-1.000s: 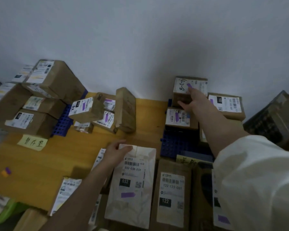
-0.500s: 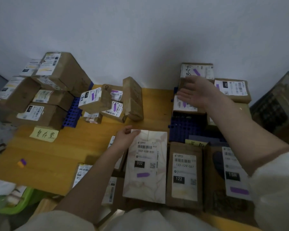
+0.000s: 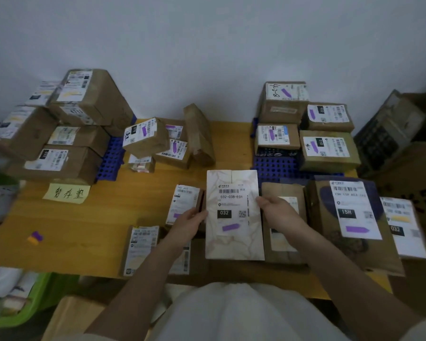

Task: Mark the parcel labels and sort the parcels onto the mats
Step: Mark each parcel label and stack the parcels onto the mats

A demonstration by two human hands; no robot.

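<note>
A white marbled parcel with a label reading 032 and a purple mark lies at the table's front middle. My left hand grips its left edge and my right hand grips its right edge. Brown parcels lie beside it on both sides, some with purple marks. A blue mat at the back right carries several marked boxes. Another blue mat at the back left holds a stack of larger boxes.
A yellow handwritten note lies on the wooden table in front of the left stack. A small purple and yellow marker rests near the left edge. A green bin sits below left. More cartons stand at the right.
My right hand has drawn back from the boxes at the back right and taken the white parcel's right edge. My left hand has slid from its top corner to its left edge.
</note>
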